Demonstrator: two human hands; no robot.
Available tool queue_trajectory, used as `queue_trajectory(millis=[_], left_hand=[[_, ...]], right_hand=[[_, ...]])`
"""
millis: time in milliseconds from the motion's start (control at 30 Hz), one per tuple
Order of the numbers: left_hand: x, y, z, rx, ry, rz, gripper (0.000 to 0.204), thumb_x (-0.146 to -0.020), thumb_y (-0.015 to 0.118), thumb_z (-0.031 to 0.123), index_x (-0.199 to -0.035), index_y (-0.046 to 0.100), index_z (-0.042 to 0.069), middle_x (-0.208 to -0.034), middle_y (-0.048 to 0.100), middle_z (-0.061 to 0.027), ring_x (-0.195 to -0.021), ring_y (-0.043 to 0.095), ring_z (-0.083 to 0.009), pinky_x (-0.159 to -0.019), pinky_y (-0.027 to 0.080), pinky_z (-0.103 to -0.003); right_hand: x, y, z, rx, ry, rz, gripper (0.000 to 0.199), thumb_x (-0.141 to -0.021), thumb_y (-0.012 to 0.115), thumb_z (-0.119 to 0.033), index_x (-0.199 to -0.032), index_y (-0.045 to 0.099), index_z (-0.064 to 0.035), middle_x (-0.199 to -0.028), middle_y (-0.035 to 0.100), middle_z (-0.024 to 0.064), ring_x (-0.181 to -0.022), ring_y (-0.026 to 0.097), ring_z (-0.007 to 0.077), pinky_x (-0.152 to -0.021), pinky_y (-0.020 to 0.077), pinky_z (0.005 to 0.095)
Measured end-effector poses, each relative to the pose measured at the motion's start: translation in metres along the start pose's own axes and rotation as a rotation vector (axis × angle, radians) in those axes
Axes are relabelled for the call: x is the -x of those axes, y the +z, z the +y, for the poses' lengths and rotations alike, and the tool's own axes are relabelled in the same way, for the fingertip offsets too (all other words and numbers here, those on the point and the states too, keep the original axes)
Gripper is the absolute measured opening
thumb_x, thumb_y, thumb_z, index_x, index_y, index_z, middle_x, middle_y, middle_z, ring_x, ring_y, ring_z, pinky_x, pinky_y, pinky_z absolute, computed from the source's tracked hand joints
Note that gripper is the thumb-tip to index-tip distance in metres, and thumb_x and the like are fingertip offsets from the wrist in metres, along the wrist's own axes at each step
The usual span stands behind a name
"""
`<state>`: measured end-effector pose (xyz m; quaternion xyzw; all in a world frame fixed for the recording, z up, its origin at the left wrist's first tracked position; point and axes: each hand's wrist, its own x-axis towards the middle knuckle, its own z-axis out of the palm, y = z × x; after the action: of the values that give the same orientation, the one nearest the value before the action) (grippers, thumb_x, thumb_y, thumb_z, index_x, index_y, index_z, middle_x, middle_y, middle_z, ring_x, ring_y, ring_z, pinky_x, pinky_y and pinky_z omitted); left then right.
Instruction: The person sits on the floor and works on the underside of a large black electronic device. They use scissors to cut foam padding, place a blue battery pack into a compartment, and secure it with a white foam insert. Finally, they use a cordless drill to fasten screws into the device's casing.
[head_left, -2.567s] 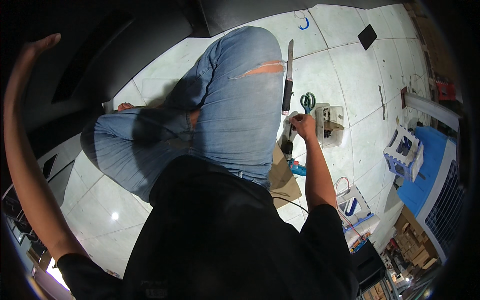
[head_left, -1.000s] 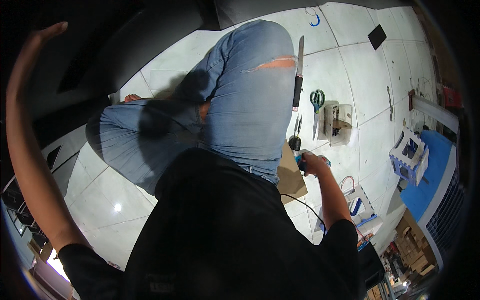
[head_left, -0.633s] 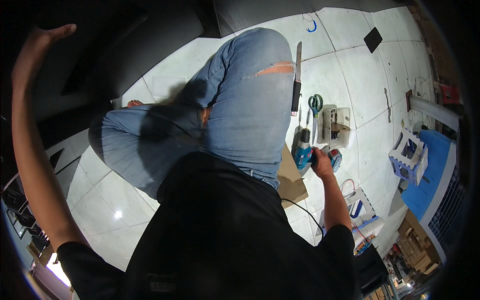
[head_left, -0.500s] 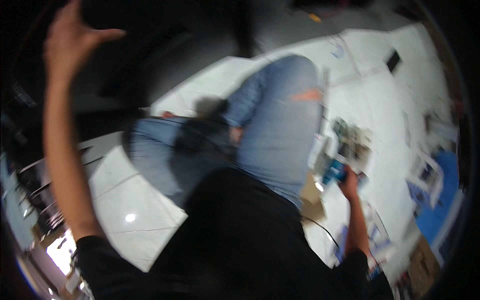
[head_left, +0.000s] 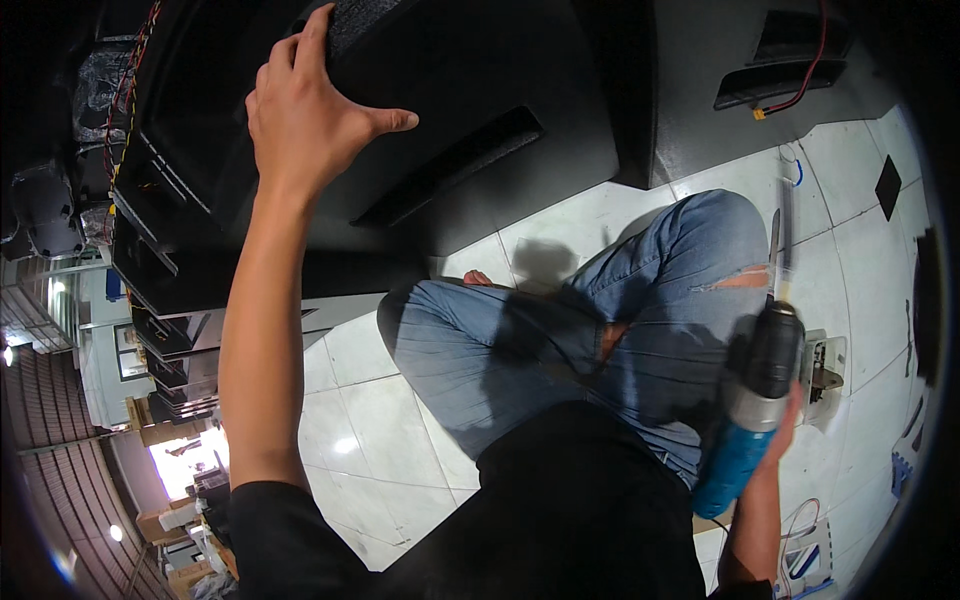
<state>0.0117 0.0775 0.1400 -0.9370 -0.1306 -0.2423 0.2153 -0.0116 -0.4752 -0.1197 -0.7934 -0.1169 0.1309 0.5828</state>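
Note:
My left hand (head_left: 305, 125) is raised at the upper left, fingers stretched out and thumb spread. It is over the large black cabinet (head_left: 480, 60), near a raised textured edge; whether the fingertips press on it is hard to see. A long slot (head_left: 455, 165) is cut in the cabinet face, right of my wrist. At the right, my right hand (head_left: 787, 425) is closed around a teal and black power drill (head_left: 745, 440). The drill points away from me, with a long thin bit (head_left: 778, 240) in its chuck. Its body hides most of my right fingers.
I sit cross-legged on a white tiled floor (head_left: 370, 425). A second black panel (head_left: 740, 100) at the upper right has a red cable with a yellow connector (head_left: 762, 114). Right of the drill lies an open clear tray (head_left: 828, 380) of small parts. Yellow and red wires (head_left: 128, 130) run along the far left.
The view has swung, and the black cabinet now shows more fully. My right hand has lifted the drill from beside the floor items to near my knee. My left hand remains raised and spread.

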Motion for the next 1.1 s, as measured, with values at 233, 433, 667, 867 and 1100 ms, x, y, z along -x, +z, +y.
queue_trajectory(millis=[233, 433, 667, 867, 1100], left_hand=[[0.001, 0.0, -0.005, -0.001, 0.037, 0.026, 0.122, -0.041, 0.1, 0.052, -0.148, 0.053, 0.016, -0.127, 0.064, -0.016, -0.117, 0.064, -0.0375, -0.101, 0.052, -0.05], [-0.002, -0.002, 0.001, -0.023, -0.026, -0.019, 0.119, -0.042, 0.1, 0.043, -0.146, 0.051, 0.014, -0.126, 0.063, -0.0144, -0.117, 0.062, -0.0367, -0.1, 0.051, -0.048], [-0.004, -0.017, 0.029, -0.025, -0.114, 0.027, 0.116, -0.039, 0.1, 0.026, -0.143, 0.05, 0.01, -0.121, 0.058, -0.0128, -0.116, 0.059, -0.0367, -0.098, 0.049, -0.046], [0.002, -0.014, 0.025, -0.016, -0.069, 0.081, 0.115, -0.04, 0.1, 0.023, -0.143, 0.051, 0.011, -0.121, 0.059, -0.0119, -0.115, 0.059, -0.0362, -0.098, 0.049, -0.045], [0.002, -0.017, 0.027, 0.001, -0.07, 0.054, 0.116, -0.04, 0.1, 0.023, -0.144, 0.05, 0.011, -0.123, 0.059, -0.012, -0.117, 0.059, -0.0356, -0.099, 0.049, -0.045]], right_hand=[[-0.065, 0.109, -0.155, 0.284, -0.819, -0.296, 0.052, -0.076, 0.075, -0.01, -0.128, 0.067, -0.0083, -0.11, 0.068, 0.0168, -0.082, 0.066, 0.028, -0.074, 0.0528, 0.039], [-0.09, 0.149, -0.17, 0.293, -0.888, -0.16, 0.056, -0.077, 0.078, -0.007, -0.131, 0.066, 0.0008, -0.108, 0.067, 0.0168, -0.082, 0.067, 0.0262, -0.073, 0.0535, 0.0367], [-0.104, 0.167, -0.17, 0.259, -0.921, -0.134, 0.046, -0.083, 0.076, -0.009, -0.124, 0.066, 0.0087, -0.103, 0.067, 0.0194, -0.076, 0.068, 0.0263, -0.066, 0.0545, 0.0361], [-0.105, 0.174, -0.168, 0.282, -0.919, -0.15, 0.047, -0.085, 0.075, -0.009, -0.125, 0.062, 0.0132, -0.102, 0.068, 0.0236, -0.079, 0.07, 0.0298, -0.068, 0.0574, 0.0383], [-0.109, 0.177, -0.167, 0.275, -0.931, -0.128, 0.054, -0.088, 0.076, -0.017, -0.127, 0.06, 0.0162, -0.099, 0.069, 0.0241, -0.08, 0.071, 0.0299, -0.068, 0.0582, 0.0379]])
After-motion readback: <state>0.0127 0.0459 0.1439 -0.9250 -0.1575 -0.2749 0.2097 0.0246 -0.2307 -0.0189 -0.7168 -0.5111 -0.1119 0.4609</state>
